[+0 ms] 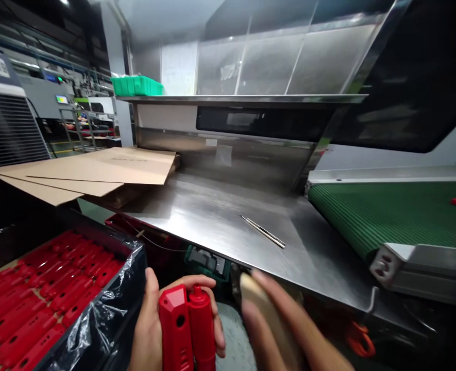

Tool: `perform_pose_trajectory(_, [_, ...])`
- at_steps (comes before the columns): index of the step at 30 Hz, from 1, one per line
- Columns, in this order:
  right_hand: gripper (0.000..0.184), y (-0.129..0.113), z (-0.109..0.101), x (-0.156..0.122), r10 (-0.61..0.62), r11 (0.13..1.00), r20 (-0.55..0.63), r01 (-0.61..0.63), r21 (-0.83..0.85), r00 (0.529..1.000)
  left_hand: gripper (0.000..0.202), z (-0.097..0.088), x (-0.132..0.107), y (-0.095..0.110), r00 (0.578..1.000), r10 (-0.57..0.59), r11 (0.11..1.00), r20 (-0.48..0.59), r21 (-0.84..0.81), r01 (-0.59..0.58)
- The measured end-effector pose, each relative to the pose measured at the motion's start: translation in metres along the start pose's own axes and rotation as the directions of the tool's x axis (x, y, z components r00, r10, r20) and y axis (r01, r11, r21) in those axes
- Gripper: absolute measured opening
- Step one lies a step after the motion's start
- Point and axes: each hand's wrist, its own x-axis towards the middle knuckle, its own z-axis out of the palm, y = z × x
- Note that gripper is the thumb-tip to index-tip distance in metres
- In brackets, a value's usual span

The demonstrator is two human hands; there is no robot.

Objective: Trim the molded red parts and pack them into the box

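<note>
My left hand [148, 327] is wrapped around two red plastic parts, held upright side by side. One is an angular red plastic housing [176, 330] with a round dark hole and small slots. The other is a rounded red plastic piece [202, 332] with a nub on top. To their right, my right hand [289, 324] is smeared by motion. Between its thumb and fingers is a long tan object [264, 312] with a rounded end, too blurred to name. It stays apart from the red parts. Both hands are in front of the steel table's [197, 221] near edge.
A plastic-lined box [135, 268] of red housings [61, 281] stands at left. Cardboard sheets [135, 165] overhang the table. Two thin rod-like tools [264, 232] lie on it. A green conveyor belt [398, 211] is at right, and a green bin [137, 85] sits on the shelf.
</note>
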Motion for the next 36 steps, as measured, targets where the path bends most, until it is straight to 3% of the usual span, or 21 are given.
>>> perform_pose_trajectory(1, [0.039, 0.015, 0.011, 0.026, 0.040, 0.999, 0.015, -0.040, -0.020, 0.999, 0.084, 0.003, 0.001, 0.002, 1.000, -0.008, 1.000, 0.026, -0.023, 0.009])
perform_pose_trajectory(2, [0.039, 0.030, 0.025, 0.054, 0.137, 0.987, 0.101, -0.127, -0.100, 0.985, 0.083, 0.005, 0.002, 0.004, 0.999, -0.009, 0.999, 0.042, -0.044, 0.011])
perform_pose_trajectory(5, [0.033, 0.070, 0.070, 0.133, 0.106, 0.992, 0.277, -0.083, -0.093, 0.955, 0.077, 0.011, 0.005, 0.009, 1.000, 0.001, 0.995, 0.013, -0.096, 0.000])
perform_pose_trajectory(7, [0.034, 0.086, 0.087, 0.154, 0.079, 0.996, 0.285, -0.063, -0.066, 0.955, 0.070, 0.010, 0.007, 0.011, 0.998, 0.009, 0.992, -0.067, -0.122, -0.017])
perform_pose_trajectory(8, [0.035, 0.091, 0.090, 0.151, 0.075, 0.997, 0.254, -0.064, -0.053, 0.964, 0.067, 0.009, 0.008, 0.012, 0.994, 0.007, 0.991, -0.113, -0.132, -0.022])
perform_pose_trajectory(10, [0.036, 0.100, 0.083, 0.111, 0.090, 0.996, 0.131, -0.088, -0.015, 0.987, 0.062, 0.005, 0.012, 0.011, 0.982, -0.002, 0.989, -0.191, -0.149, -0.027])
perform_pose_trajectory(12, [0.036, 0.113, 0.065, 0.038, 0.171, 0.984, -0.034, -0.169, 0.054, 0.985, 0.058, 0.000, 0.017, 0.008, 0.970, -0.029, 0.983, -0.240, -0.182, -0.016])
perform_pose_trajectory(13, [0.036, 0.122, 0.055, -0.005, 0.258, 0.964, -0.116, -0.248, 0.091, 0.959, 0.055, -0.002, 0.020, 0.006, 0.965, -0.058, 0.977, -0.257, -0.212, 0.003])
perform_pose_trajectory(14, [0.036, 0.132, 0.045, -0.048, 0.398, 0.914, -0.195, -0.368, 0.173, 0.897, 0.053, -0.005, 0.024, 0.002, 0.958, -0.097, 0.968, -0.272, -0.251, 0.026])
perform_pose_trajectory(16, [0.048, 0.156, 0.027, -0.123, 0.657, 0.751, -0.283, -0.577, 0.322, 0.698, 0.047, -0.009, 0.033, -0.008, 0.938, -0.187, 0.939, -0.291, -0.334, 0.084])
perform_pose_trajectory(18, [0.065, 0.183, 0.014, -0.168, 0.778, 0.627, -0.318, -0.656, 0.420, 0.541, 0.042, -0.011, 0.041, -0.020, 0.916, -0.284, 0.901, -0.284, -0.405, 0.154])
perform_pose_trajectory(20, [0.071, 0.211, 0.004, -0.177, 0.812, 0.583, -0.320, -0.650, 0.487, 0.489, 0.040, -0.011, 0.046, -0.033, 0.896, -0.363, 0.860, -0.257, -0.463, 0.215])
perform_pose_trajectory(24, [0.046, 0.257, -0.004, -0.133, 0.775, 0.605, -0.247, -0.570, 0.556, 0.582, 0.035, -0.005, 0.043, -0.046, 0.868, -0.439, 0.784, -0.231, -0.570, 0.246])
perform_pose_trajectory(26, [0.029, 0.269, 0.002, -0.111, 0.767, 0.601, -0.226, -0.550, 0.580, 0.601, 0.033, -0.003, 0.037, -0.045, 0.864, -0.440, 0.761, -0.246, -0.612, 0.214])
perform_pose_trajectory(29, [0.018, 0.277, 0.019, -0.099, 0.785, 0.581, -0.278, -0.504, 0.639, 0.553, 0.032, -0.003, 0.029, -0.038, 0.863, -0.416, 0.743, -0.286, -0.654, 0.142])
perform_pose_trajectory(31, [0.022, 0.275, 0.032, -0.104, 0.782, 0.586, -0.327, -0.445, 0.677, 0.531, 0.031, -0.005, 0.027, -0.033, 0.863, -0.395, 0.740, -0.313, -0.666, 0.097])
perform_pose_trajectory(34, [0.041, 0.269, 0.047, -0.119, 0.762, 0.599, -0.365, -0.368, 0.712, 0.535, 0.030, -0.010, 0.027, -0.030, 0.860, -0.380, 0.750, -0.340, -0.658, 0.070])
perform_pose_trajectory(36, [0.044, 0.266, 0.055, -0.122, 0.755, 0.602, -0.363, -0.356, 0.715, 0.547, 0.030, -0.013, 0.028, -0.032, 0.863, -0.365, 0.771, -0.349, -0.633, 0.070])
